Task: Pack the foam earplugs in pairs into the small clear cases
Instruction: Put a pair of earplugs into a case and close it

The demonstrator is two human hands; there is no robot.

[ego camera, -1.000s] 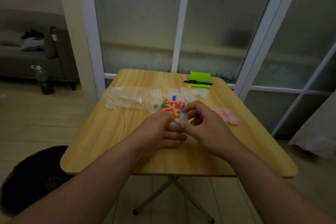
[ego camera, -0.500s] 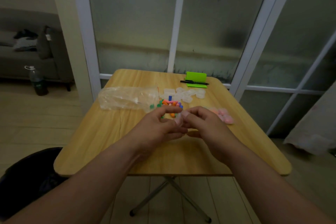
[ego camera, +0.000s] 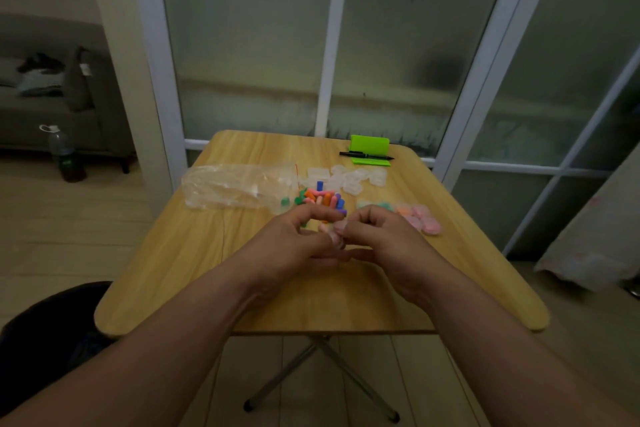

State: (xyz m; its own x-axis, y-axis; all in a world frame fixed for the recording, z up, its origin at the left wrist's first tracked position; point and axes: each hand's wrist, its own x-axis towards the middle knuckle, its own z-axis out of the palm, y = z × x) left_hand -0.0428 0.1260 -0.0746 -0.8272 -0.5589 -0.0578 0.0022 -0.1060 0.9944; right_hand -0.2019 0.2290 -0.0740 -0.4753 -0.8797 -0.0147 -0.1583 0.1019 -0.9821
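Observation:
Both hands meet over the middle of the wooden table [ego camera: 194, 253]. My left hand [ego camera: 294, 243] and my right hand [ego camera: 377, 236] together pinch a small clear case [ego camera: 334, 236] with something pink inside; fingers hide most of it. Just behind the hands lies a pile of coloured foam earplugs [ego camera: 320, 199]. Several empty clear cases [ego camera: 349, 178] lie beyond the pile. To the right sits a row of filled cases [ego camera: 420, 220], pink, orange and green.
A crumpled clear plastic bag [ego camera: 239, 189] lies left of the earplugs. A green pad with a black pen [ego camera: 369, 151] sits at the far edge. Glass doors stand behind the table; a dark bin [ego camera: 45, 333] stands at the lower left.
The hands have drawn closer together around the case and the right thumb has come down onto it. The view has shifted slightly.

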